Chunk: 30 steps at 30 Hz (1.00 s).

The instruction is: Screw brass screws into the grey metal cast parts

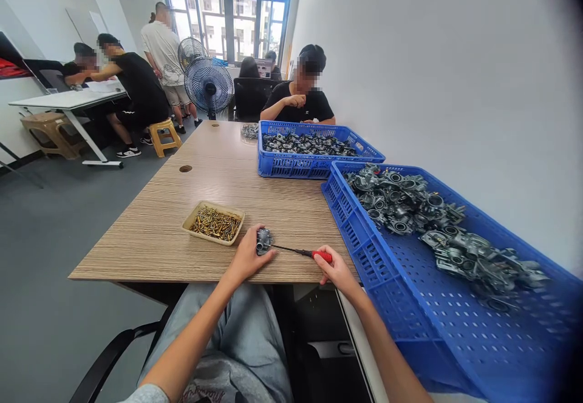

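Near the table's front edge, my left hand (249, 256) is closed around a small grey metal part (263, 241) resting on the wooden table (159, 233). My right hand (334, 267) grips the red handle of a screwdriver (303, 252), whose thin shaft points left and reaches the metal part. Whether its tip sits inside the part is too small to tell. Just left of and behind my left hand stands a cream tray (187, 228) filled with small brass-coloured pieces.
A large blue crate (396, 287) of metal parts stands at the right, with another blue crate (291, 165) behind it. A person (298, 102) sits across the table. A fan (209, 87), other people and a white table (68, 101) are farther back.
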Available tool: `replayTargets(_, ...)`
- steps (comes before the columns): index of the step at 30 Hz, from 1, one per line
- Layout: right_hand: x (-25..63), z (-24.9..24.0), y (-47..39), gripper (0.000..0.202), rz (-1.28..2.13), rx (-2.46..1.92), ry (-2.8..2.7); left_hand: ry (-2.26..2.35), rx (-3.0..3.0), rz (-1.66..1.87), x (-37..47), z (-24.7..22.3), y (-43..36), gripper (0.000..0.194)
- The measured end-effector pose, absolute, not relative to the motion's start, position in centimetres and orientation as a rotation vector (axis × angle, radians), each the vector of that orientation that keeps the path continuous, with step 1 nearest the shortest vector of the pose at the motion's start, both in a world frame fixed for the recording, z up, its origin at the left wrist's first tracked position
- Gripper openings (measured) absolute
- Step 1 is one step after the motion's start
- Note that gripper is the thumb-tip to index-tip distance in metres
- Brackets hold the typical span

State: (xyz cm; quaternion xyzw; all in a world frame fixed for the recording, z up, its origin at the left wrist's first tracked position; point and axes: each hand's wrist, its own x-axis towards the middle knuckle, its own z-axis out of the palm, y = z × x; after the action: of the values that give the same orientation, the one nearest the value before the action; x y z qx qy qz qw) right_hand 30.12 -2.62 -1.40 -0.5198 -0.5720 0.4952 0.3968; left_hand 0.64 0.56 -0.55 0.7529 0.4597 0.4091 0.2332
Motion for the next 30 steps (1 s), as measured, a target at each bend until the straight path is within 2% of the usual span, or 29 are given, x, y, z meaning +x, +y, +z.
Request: replayTargets(30, 30.25, -1.89, -2.58, 0.037, 1.186, -1.371, -1.465, 1.272, 2.078, 1.117, 0.72, -0.26, 0.47, 0.067)
